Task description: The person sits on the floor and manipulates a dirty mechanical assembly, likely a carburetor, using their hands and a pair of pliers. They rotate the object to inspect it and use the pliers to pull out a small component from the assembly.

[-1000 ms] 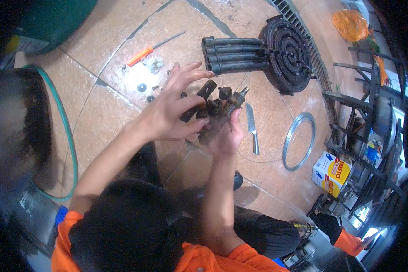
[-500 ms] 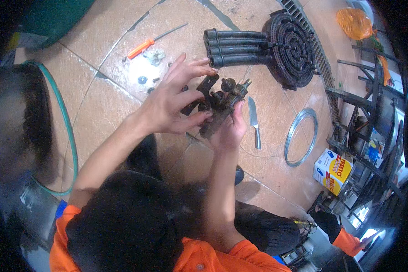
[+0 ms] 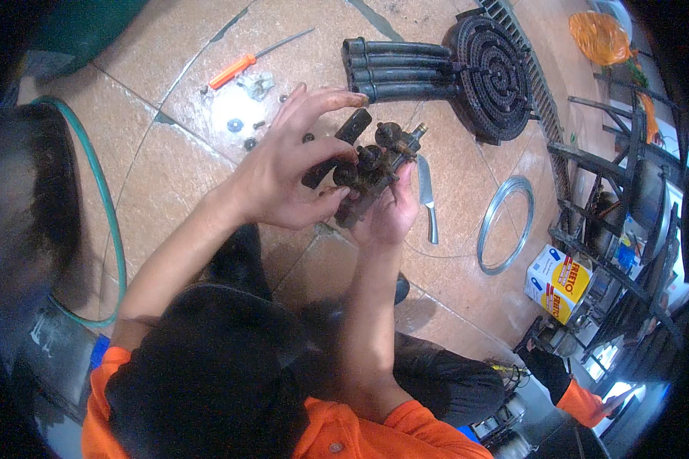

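My right hand (image 3: 390,214) grips a dark, greasy gas valve assembly (image 3: 377,164) from below, thumb along its side. Round knob-like parts stand on it, and a brass-coloured tip points up and right. A flat black metal bracket (image 3: 352,126) lies against the valve assembly's left side. My left hand (image 3: 287,161) is bent around this bracket, one finger across it and the thumb close to the valve body. Its index finger stretches out above the bracket's upper end. Whether bracket and valve are joined is hidden by the fingers.
On the tiled floor lie an orange-handled screwdriver (image 3: 233,72), small loose parts (image 3: 235,124), a knife (image 3: 426,191) and a wire coil (image 3: 482,237). A black ring burner (image 3: 488,80) with several pipes lies ahead. A green hose (image 3: 103,191) curves left; metal racks (image 3: 612,172) stand right, beside another person's orange sleeve (image 3: 580,405).
The fingers of my left hand have spread slightly, and its index finger has risen off the bracket's upper end. My right hand keeps its grip on the valve assembly.
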Action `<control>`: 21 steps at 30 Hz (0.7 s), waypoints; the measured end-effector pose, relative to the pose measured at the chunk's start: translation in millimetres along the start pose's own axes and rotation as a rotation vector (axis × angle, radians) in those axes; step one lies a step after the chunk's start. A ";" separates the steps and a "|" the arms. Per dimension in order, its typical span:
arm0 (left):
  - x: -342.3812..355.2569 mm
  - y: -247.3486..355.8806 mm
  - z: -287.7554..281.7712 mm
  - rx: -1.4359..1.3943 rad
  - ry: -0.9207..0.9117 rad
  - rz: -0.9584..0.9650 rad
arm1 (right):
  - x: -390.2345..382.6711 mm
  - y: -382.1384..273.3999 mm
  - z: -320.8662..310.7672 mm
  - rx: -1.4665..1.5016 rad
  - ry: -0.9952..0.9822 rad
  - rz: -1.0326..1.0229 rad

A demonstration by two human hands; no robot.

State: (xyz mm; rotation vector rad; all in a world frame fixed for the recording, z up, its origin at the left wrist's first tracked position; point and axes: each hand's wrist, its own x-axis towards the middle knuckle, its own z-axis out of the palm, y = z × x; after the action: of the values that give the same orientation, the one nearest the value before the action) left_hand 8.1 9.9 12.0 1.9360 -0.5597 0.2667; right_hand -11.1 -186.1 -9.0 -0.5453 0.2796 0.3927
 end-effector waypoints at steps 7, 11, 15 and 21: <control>-1.4 -5.9 3.8 0.086 0.062 0.065 | 1.4 2.5 6.1 0.028 -0.002 -0.016; -1.8 3.2 2.1 0.052 0.139 -0.052 | 1.9 2.3 -1.2 0.012 0.005 -0.019; 3.3 1.9 -8.4 0.023 0.025 0.036 | 0.3 2.3 -3.6 0.007 -0.011 0.018; -0.6 -6.0 -1.9 0.156 -0.061 0.052 | 4.1 3.8 -3.3 0.045 -0.063 -0.003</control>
State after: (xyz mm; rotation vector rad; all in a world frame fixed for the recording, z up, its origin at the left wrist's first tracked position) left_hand 10.7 13.8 7.8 2.0875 -0.6469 0.2921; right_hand -9.6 -183.7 -14.9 -0.4884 0.2269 0.3990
